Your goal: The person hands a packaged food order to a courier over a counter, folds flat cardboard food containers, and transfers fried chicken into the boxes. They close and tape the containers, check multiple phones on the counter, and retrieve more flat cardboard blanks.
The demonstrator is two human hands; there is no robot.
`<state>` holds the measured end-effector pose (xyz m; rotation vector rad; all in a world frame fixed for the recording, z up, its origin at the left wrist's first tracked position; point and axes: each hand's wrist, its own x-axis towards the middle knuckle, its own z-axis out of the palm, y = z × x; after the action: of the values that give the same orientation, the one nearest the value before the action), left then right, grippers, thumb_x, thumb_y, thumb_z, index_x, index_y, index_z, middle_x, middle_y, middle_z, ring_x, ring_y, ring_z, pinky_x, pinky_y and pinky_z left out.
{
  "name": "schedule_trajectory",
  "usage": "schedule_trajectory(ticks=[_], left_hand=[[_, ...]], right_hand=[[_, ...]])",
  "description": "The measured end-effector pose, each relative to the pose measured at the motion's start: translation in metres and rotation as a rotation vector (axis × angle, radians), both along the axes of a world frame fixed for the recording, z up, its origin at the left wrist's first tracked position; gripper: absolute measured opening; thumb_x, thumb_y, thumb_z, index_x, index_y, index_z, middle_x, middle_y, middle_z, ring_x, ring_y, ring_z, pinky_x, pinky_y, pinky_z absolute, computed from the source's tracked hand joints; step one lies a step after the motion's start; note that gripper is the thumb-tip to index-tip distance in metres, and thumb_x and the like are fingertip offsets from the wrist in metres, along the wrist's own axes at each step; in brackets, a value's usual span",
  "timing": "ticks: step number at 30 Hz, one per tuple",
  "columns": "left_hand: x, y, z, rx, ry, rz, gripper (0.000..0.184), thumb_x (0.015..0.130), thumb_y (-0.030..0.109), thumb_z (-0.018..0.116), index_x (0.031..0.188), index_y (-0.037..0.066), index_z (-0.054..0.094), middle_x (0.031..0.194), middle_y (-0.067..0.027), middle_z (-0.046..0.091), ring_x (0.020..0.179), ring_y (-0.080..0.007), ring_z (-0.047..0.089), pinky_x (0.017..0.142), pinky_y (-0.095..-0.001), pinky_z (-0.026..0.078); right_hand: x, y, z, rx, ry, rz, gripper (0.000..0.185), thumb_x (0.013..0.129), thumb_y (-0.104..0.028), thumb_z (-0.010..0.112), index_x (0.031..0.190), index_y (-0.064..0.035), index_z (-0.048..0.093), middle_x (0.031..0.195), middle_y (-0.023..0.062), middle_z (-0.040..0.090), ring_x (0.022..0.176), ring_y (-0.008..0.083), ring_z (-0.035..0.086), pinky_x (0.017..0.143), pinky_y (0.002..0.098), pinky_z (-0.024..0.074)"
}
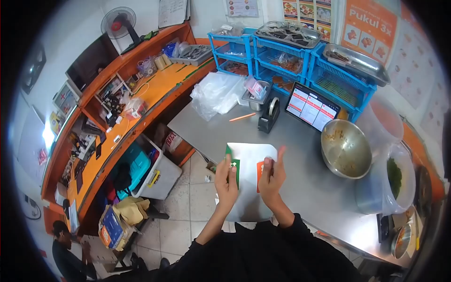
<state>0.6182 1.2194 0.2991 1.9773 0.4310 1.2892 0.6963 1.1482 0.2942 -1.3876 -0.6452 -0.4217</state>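
Holding a white sheet (248, 162), seemingly paper, by opposite edges: left hand (226, 182), right hand (273, 178).

White paper sheet (249, 157), green and orange side panels (259, 176), partly folded, over steel table (305, 199)

Fisheye pic from my head cam: bright rm, hard white glare far L. Highlights on s/s mixing bowl (346, 149) & steel worktable (305, 181); tablet (312, 107) screen glows. My left hand (227, 183) & right hand (272, 180) well lit, w/ soft shadow btwn wrists. Orange counter (157, 96) bows; edges blurry, corners blk.
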Motion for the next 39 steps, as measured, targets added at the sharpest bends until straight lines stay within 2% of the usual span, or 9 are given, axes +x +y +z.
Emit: schedule_trajectory(ticks=[5, 8, 13, 18, 20, 22, 25, 31, 39], left_hand=[[0.031, 0.028, 0.014, 0.175, 0.056, -0.018, 0.021, 0.078, 0.006, 0.038, 0.095, 0.0, 0.047, 0.086, -0.0106, 0.045, 0.072, -0.0148, 0.043, 0.064, -0.024, 0.035], [0.055, 0.038, 0.011, -0.414, -0.233, -0.162, 0.021, 0.081, 0.015, 0.034, 0.098, 0.001, 0.03, 0.085, -0.0065, 0.04, 0.075, -0.0103, 0.037, 0.069, -0.0243, 0.032], [0.098, 0.057, 0.018, -0.443, -0.534, -0.213, 0.042, 0.082, 0.012, 0.034, 0.114, 0.0, 0.01, 0.087, -0.0076, 0.045, 0.068, -0.0054, 0.039, 0.061, -0.0182, 0.034], [0.119, 0.095, 0.006, -0.422, 0.0, -0.535, 0.041, 0.08, 0.012, 0.039, 0.116, -0.002, 0.026, 0.092, -0.012, 0.053, 0.061, -0.0097, 0.045, 0.059, -0.0195, 0.036], [0.131, 0.107, 0.003, -0.348, 0.05, -0.537, 0.04, 0.079, 0.01, 0.04, 0.116, -0.002, 0.029, 0.097, -0.0118, 0.051, 0.056, -0.0098, 0.043, 0.053, -0.0199, 0.036], [0.141, 0.115, -0.001, -0.009, -0.074, -0.61, 0.047, 0.078, 0.011, 0.042, 0.119, -0.003, 0.023, 0.103, -0.0139, 0.047, 0.069, -0.0149, 0.047, 0.06, -0.0233, 0.038], [0.142, 0.119, -0.006, -0.291, 0.237, -0.726, 0.05, 0.077, 0.011, 0.045, 0.12, -0.002, 0.021, 0.104, -0.0157, 0.043, 0.084, -0.0186, 0.046, 0.07, -0.025, 0.037], [0.15, 0.11, -0.024, -0.526, 0.042, -0.741, 0.034, 0.073, 0.003, 0.049, 0.106, -0.003, 0.04, 0.096, -0.015, 0.051, 0.088, -0.0188, 0.051, 0.074, -0.0238, 0.038], [0.155, 0.121, -0.034, -0.091, 0.062, -0.858, 0.014, 0.069, 0.004, 0.055, 0.081, -0.003, 0.055, 0.093, -0.0111, 0.054, 0.082, -0.0202, 0.054, 0.07, -0.0239, 0.041]], right_hand=[[0.03, 0.021, 0.026, -0.063, -0.226, 0.022, 0.033, 0.075, 0.001, 0.044, 0.108, 0.0025, 0.042, 0.079, 0.0102, 0.048, 0.058, 0.0106, 0.042, 0.048, 0.0185, 0.0351], [0.048, 0.024, 0.024, -0.042, -0.21, 0.046, 0.034, 0.074, -0.002, 0.049, 0.107, 0.0014, 0.042, 0.078, 0.0077, 0.049, 0.058, 0.0082, 0.042, 0.048, 0.0167, 0.0335], [0.059, 0.034, 0.055, 0.217, 0.461, 0.065, 0.028, 0.073, -0.007, 0.054, 0.101, -0.0016, 0.05, 0.071, 0.0036, 0.053, 0.055, 0.0046, 0.042, 0.047, 0.0183, 0.034], [0.069, 0.056, 0.037, 0.109, 0.586, -0.07, 0.046, 0.073, -0.009, 0.054, 0.114, -0.0009, 0.035, 0.072, 0.0018, 0.05, 0.056, 0.004, 0.038, 0.052, 0.0165, 0.0306], [0.07, 0.071, 0.021, -0.217, 0.209, -0.296, 0.05, 0.073, -0.008, 0.051, 0.118, -0.0007, 0.029, 0.074, 0.0013, 0.044, 0.06, 0.0056, 0.036, 0.051, 0.0163, 0.0284], [0.065, 0.083, 0.014, -0.254, 0.181, -0.367, 0.05, 0.074, -0.007, 0.05, 0.118, -0.0006, 0.028, 0.078, 0.0018, 0.042, 0.066, 0.0069, 0.036, 0.058, 0.0172, 0.0293], [0.065, 0.087, 0.001, -0.214, 0.232, -0.429, 0.048, 0.076, -0.006, 0.047, 0.119, -0.0007, 0.026, 0.079, 0.0014, 0.039, 0.07, 0.0078, 0.036, 0.065, 0.0172, 0.0298], [0.072, 0.083, -0.002, 0.097, 0.293, -0.454, 0.038, 0.073, 0.004, 0.043, 0.11, 0.0004, 0.039, 0.077, 0.0047, 0.049, 0.067, 0.0111, 0.046, 0.063, 0.0187, 0.0357], [0.077, 0.055, -0.027, -0.069, 0.325, -0.32, 0.012, 0.069, -0.001, 0.053, 0.081, 0.0003, 0.057, 0.087, 0.0124, 0.054, 0.081, 0.0157, 0.051, 0.073, 0.0241, 0.0373]])
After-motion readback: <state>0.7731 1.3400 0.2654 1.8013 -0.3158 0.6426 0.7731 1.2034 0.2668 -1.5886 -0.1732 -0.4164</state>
